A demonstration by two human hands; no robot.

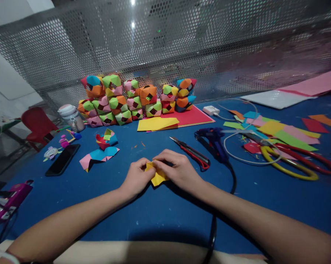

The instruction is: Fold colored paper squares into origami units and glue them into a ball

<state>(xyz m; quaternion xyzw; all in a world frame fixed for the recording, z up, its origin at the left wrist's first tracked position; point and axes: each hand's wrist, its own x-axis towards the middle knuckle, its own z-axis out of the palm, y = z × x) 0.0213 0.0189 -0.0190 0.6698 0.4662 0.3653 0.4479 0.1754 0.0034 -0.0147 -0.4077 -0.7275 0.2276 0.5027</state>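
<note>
A small folded yellow paper (158, 178) is between my two hands, near the middle of the blue table. My left hand (138, 176) pinches its left edge with thumb and fingers. On the other side, my right hand (179, 169) grips its upper right part, and the fingers cover some of the paper. Left of my hands lie a pink and blue folded strip (98, 157) and a red, blue and green folded piece (107, 139). A red and black cutter knife (191, 152) rests just beyond my right hand.
Stacked paper balls (118, 104) stand at the back beside yellow sheets (157, 124). A glue gun (213, 141) with its cord, scissors (291, 161), a white cable and paper strips (286, 134) lie right. A phone (63, 160) and jar (72, 117) are left.
</note>
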